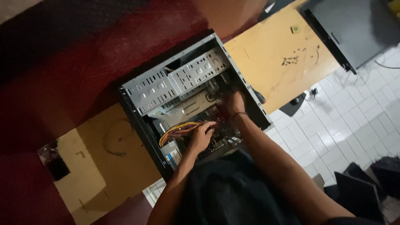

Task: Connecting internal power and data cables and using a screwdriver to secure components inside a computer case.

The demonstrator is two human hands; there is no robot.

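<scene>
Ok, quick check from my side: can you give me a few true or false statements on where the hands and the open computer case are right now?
1. The computer case lies on its side with the side panel off. True.
2. The left hand is at the bundle of coloured wires. True.
3. The right hand rests on the floor tiles. False: it is reaching inside the case, near the far end.
4. The case sits on a wooden table. True.
5. Both hands are outside the case. False: both are inside it.
</scene>
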